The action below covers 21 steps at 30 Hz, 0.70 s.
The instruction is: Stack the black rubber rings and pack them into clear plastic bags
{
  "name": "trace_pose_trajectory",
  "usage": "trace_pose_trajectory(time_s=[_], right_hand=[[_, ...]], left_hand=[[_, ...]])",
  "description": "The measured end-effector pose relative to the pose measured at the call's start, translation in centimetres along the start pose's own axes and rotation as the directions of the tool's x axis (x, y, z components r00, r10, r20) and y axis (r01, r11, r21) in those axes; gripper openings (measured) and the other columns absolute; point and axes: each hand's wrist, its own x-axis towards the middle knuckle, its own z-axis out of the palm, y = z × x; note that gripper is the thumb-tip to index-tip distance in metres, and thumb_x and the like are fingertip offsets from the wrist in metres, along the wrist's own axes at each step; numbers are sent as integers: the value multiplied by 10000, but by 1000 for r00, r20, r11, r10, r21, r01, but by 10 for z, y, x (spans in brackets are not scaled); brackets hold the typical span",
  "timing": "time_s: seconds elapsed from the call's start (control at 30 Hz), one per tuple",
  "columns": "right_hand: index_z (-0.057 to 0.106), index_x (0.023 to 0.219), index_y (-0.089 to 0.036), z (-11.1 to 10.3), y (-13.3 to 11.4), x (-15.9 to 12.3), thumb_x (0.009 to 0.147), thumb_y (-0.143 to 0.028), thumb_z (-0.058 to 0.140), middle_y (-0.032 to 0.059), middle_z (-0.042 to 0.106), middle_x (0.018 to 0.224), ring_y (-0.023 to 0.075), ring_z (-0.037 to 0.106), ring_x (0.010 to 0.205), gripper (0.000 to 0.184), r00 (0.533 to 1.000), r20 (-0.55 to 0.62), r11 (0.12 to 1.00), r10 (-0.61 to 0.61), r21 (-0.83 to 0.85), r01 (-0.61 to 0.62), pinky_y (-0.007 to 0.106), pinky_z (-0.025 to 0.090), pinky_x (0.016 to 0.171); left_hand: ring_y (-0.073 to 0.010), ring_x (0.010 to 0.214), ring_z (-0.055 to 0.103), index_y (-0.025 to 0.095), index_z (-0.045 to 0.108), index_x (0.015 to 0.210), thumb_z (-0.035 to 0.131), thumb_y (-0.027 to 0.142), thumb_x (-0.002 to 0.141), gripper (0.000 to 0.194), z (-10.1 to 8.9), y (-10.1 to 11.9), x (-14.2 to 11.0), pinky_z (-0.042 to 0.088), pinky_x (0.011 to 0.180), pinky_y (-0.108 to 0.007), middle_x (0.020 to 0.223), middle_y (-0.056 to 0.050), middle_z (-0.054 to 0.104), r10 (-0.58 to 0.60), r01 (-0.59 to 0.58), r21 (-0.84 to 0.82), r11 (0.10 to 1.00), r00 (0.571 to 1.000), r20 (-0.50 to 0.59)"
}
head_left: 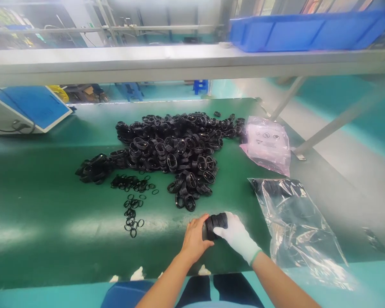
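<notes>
Near the front edge of the green table, my two hands hold a short stack of black ring-shaped coils (217,223) lying on its side. My bare left hand (195,236) grips the left end between thumb and fingers. Wearing a white glove, my right hand (238,234) wraps round the right end, its thumb across the front. Beyond them lies a big heap of black coils (171,147). Small thin black rings (131,218) are scattered to the left of my hands. A clear plastic bag (300,226) with black coils at its far end lies at the right.
A pink printed bag (267,143) lies behind the clear bag. At the far left stands a blue-and-white machine (35,107). Across the back runs a raised shelf (115,64) bearing a blue bin (308,32); slanted legs (327,124) hold it up at the right.
</notes>
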Motion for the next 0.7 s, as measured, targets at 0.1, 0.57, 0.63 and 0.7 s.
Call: trace_pose_trajectory(time_s=[0.1, 0.57, 0.63, 0.7], right_hand=[[392, 1192, -146, 7, -2, 1, 627, -363, 592, 133, 450, 1094, 258, 499, 1005, 637, 999, -18, 999, 51, -13, -51, 334, 395, 835], [387, 1182, -158, 11, -6, -2, 582, -459, 601, 140, 401, 1140, 291, 518, 996, 705, 991, -14, 988, 135, -76, -135, 367, 419, 803], [392, 1182, -158, 12, -6, -1, 577, -452, 605, 137, 407, 1131, 287, 522, 985, 706, 992, -15, 989, 128, -72, -129, 366, 416, 806], [396, 1181, -156, 14, -5, -1, 571, -448, 609, 131, 415, 1116, 281, 523, 976, 709, 993, -29, 990, 118, -68, -120, 364, 407, 818]], left_hand=[[-204, 1091, 418, 299, 340, 1257, 729, 213, 547, 814, 4, 1, 0, 330, 936, -348, 1234, 3, 467, -8, 8, 6, 1000, 999, -33], [-257, 1122, 374, 164, 406, 1214, 509, 66, 676, 557, -83, 22, 39, 321, 902, -405, 1287, -109, 417, 318, -245, 708, 662, 947, 31], [-264, 1076, 397, 133, 455, 1152, 566, 89, 627, 539, -94, 21, 47, 329, 882, -395, 1189, -132, 489, 343, -355, 761, 543, 921, 185], [-251, 1009, 431, 139, 500, 1072, 561, 160, 664, 413, -94, 18, 42, 356, 840, -376, 1051, -121, 551, 328, -335, 767, 548, 929, 171]])
